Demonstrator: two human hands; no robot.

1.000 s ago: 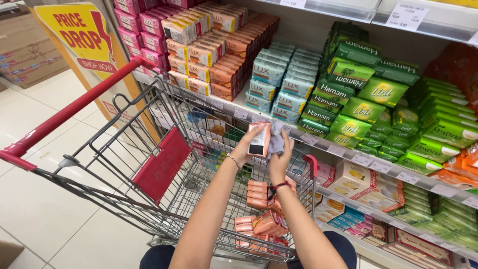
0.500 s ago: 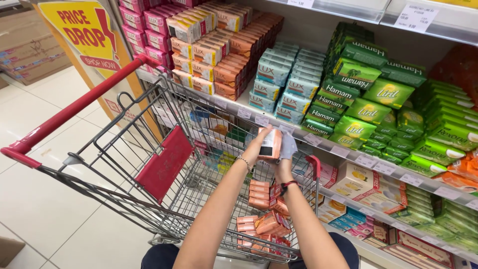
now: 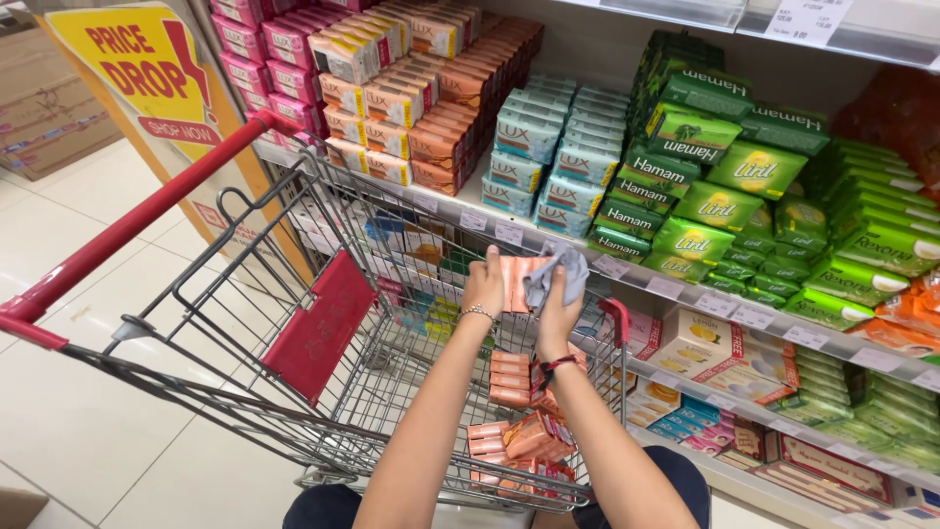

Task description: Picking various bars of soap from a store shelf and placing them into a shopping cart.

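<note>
Left hand [image 3: 484, 282] grips orange soap box [image 3: 516, 282] steady above cart [image 3: 323, 333]; right hand [image 3: 556, 294] presses grey cloth [image 3: 556, 274] against it

Two bare forearms without sleeves, hands uncovered, thin silver beaded chain bracelet [image 3: 477, 312] on left wrist, dark band with red accent [image 3: 554, 364] on right wrist, dark navy trousers [image 3: 323, 506] at lower edge of view

Bare metal wire cart [image 3: 245, 323] with glossy red plastic handle [image 3: 127, 230]; soft grey cloth [image 3: 555, 275]; glossy orange carton [image 3: 517, 282].
</note>
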